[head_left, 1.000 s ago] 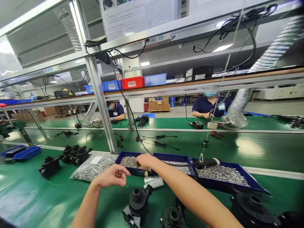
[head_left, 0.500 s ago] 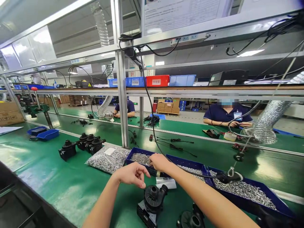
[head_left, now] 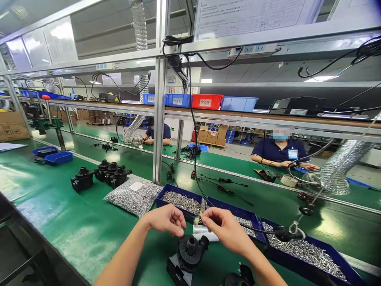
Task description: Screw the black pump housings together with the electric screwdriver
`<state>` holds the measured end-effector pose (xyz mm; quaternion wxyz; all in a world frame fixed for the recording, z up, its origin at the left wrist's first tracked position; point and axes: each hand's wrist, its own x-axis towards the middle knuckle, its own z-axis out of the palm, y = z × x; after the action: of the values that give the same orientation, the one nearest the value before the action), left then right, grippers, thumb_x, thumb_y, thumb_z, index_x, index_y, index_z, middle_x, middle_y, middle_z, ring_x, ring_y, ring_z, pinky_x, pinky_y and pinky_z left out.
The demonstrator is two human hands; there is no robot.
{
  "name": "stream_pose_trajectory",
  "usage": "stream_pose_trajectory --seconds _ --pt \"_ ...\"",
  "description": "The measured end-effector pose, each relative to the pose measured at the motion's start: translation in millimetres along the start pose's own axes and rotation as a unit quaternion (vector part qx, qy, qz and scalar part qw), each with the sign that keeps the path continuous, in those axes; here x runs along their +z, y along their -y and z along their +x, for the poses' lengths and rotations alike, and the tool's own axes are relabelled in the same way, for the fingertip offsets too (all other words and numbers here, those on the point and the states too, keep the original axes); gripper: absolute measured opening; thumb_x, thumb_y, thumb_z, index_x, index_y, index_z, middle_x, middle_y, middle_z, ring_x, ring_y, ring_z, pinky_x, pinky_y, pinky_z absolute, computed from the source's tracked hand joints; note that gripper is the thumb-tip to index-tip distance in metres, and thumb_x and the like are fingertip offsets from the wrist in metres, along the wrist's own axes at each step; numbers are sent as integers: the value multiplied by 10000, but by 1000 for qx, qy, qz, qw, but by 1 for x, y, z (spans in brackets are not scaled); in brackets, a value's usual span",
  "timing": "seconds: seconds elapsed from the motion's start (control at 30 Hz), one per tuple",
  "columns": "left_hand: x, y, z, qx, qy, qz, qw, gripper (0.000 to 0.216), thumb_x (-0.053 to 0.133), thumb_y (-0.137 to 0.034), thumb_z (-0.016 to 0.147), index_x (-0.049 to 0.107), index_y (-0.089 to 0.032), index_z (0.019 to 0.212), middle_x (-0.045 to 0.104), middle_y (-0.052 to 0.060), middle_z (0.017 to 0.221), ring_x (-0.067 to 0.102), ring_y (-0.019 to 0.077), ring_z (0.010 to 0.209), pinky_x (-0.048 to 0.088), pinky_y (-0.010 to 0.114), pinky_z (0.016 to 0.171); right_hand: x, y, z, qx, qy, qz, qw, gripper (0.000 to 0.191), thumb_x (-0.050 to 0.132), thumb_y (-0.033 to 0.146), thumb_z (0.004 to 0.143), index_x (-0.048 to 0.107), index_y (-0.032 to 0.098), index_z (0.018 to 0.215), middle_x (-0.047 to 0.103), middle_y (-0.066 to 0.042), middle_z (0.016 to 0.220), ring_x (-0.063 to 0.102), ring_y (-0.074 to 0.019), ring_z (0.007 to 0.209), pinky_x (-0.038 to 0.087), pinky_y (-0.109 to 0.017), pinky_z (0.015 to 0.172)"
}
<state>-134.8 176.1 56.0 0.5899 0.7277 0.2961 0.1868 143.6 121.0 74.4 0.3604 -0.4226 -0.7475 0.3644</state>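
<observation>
A black pump-like housing (head_left: 190, 252) with a round top and side spout stands on the green bench. Just above its upper left, my left hand (head_left: 168, 220) is curled, thumb near the fingertips; anything between them is too small to make out. My right hand (head_left: 224, 228) hovers above and right of the housing in a pinch, its contents hidden. Beyond it are a blue bin of small metal screws (head_left: 181, 201) and a second screw bin (head_left: 245, 224). Part of another black housing (head_left: 238, 278) shows at the bottom edge.
A clear bag of screws (head_left: 133, 196) lies left of the bins, beside several black housings (head_left: 111, 174). A third bin (head_left: 309, 248) holds longer screws. A hanging black tool (head_left: 285, 233) rests over it. White rolls (head_left: 205, 234) lie behind the near housing. Two people sit across the bench.
My right hand has left the left screw bin and come back toward the near housing. My left hand has stayed almost in place, its thumb and fingers slightly closer. The view has shifted a little.
</observation>
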Motion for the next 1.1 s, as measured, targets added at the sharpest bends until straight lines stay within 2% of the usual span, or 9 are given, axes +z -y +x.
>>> stream_pose_trajectory --seconds 0.1,0.17,0.23,0.37,0.5,0.83,0.93,1.0,1.1 --pt "14 -13 0 76 -93 -10 993 531 998 -495 693 766 -161 1034 771 65 922 692 176 800 535 278 739 1 -1 -3 2 -6 120 993 426 745 576 933 692 157 871 677 -32 726 619 -180 658 486 -284 658" --pt "31 -22 2 125 -156 -31 979 516 997 -405 701 748 -167 1085 780 90 1025 718 212 894 568 314 808 3 -1 0 -7 -6 166 986 484 788 624 896 688 152 850 677 -34 745 609 -169 657 486 -285 672" --pt "50 -29 6 156 -208 -54 964 511 1006 -333 669 746 -160 1073 784 107 1019 732 245 906 593 346 815 5 -3 3 -9 -4 191 981 529 801 661 879 692 145 849 679 -39 757 594 -158 646 465 -276 653" --pt "77 -30 16 169 -274 -57 945 414 964 -315 716 750 -155 1033 784 97 956 739 241 883 604 346 828 8 -8 6 -11 -16 194 981 546 780 678 897 718 136 873 678 -48 734 591 -165 650 457 -275 638" --pt "80 -22 21 173 -312 -60 932 383 924 -389 786 754 -148 1030 788 100 942 744 236 882 613 334 827 12 -10 5 -10 -44 189 981 494 796 624 876 732 134 868 693 -62 745 599 -179 666 471 -286 643" --pt "81 -18 23 170 -337 -58 924 443 912 -410 809 746 -152 1128 791 91 934 744 226 869 611 319 833 19 -1 4 -23 -97 167 981 369 698 502 895 734 134 893 694 -57 752 626 -198 708 490 -306 679" --pt "73 -24 17 158 -328 -9 931 351 884 -417 835 786 -154 1045 790 90 934 728 221 868 588 305 820 10 2 -1 -22 -109 145 983 289 679 432 920 730 149 893 700 -45 798 614 -180 731 472 -283 682" --pt "61 -31 7 135 -284 42 948 270 875 -402 842 814 -154 931 782 82 900 701 200 830 553 274 769 0 4 -7 -21 -66 134 988 215 710 361 895 738 154 844 700 -31 773 602 -166 699 448 -262 638" --pt "39 -40 -12 77 -168 69 980 226 907 -367 809 828 -157 830 757 63 837 644 158 744 492 235 679 -13 4 -16 13 91 105 990 133 760 283 834 766 152 821 702 -9 706 594 -152 626 427 -239 573"
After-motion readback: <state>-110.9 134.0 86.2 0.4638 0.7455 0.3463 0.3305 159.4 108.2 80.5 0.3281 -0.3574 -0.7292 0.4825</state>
